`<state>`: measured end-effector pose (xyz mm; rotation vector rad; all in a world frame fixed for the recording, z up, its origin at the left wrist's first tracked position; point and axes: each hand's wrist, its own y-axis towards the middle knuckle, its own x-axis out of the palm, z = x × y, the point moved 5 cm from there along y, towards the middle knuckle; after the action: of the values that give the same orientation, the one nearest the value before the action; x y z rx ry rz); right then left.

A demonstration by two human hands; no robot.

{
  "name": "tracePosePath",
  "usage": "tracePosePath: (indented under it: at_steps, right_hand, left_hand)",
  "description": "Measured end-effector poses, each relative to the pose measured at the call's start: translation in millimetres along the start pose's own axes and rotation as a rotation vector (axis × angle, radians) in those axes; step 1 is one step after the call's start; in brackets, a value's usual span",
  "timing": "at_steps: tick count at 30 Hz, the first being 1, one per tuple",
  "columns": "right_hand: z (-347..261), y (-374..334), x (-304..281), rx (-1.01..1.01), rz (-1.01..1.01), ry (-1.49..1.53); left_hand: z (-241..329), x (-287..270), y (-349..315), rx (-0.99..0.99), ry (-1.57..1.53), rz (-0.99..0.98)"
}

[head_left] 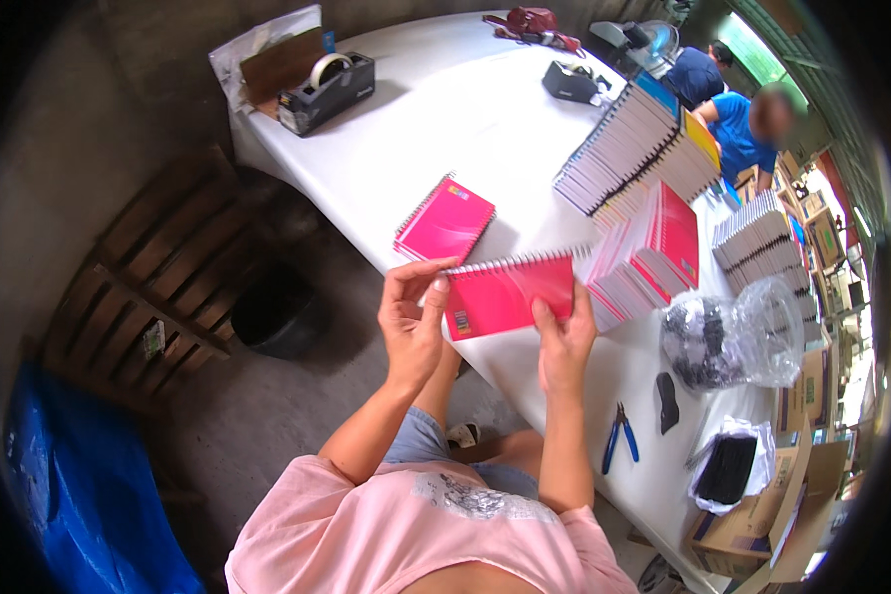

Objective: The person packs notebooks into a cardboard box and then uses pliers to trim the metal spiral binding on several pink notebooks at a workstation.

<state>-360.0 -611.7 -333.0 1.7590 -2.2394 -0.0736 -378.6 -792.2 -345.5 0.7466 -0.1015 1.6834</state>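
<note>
Between my hands is a pink spiral notebook (505, 297), its wire coil along the far edge. My left hand (412, 317) pinches its left end by the coil with thumb and fingers. My right hand (566, 342) grips the opposite end, thumb on the cover and fingers behind. Just beyond, a small pile of pink spiral notebooks (447, 222) lies on the white table (416, 129). To the right of my right hand stands a larger stack of pink notebooks (653, 252), leaning with spines and page edges showing.
Blue-handled pliers (620, 436), a black strip (667, 403), a plastic bag of black coils (708, 337) and a tray of black wires (728, 467) lie right. Taller notebook stacks (629, 139), tape dispensers (327, 94) and a co-worker in blue (742, 129) are farther off.
</note>
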Motion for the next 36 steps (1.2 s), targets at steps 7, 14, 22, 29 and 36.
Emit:
tracePosePath:
  at_steps: [7,14,22,29,36]
  right_hand:
    - [21,115,63,-0.065,-0.129,-0.472]
    - [93,130,58,-0.111,-0.222,-0.691]
    - [109,125,67,-0.143,0.050,-0.497]
    - [-43,60,48,-0.839,0.205,-1.037]
    - [-117,71,-152,-0.227,0.619,-0.999]
  left_hand:
    - [-12,-48,64,0.077,0.475,0.097]
    - [-47,-69,63,-0.055,0.554,0.090]
    - [-79,-46,64,0.029,0.553,-0.035]
    - [-74,-76,70,0.004,0.349,0.163]
    - [-4,-24,52,0.217,0.327,0.239]
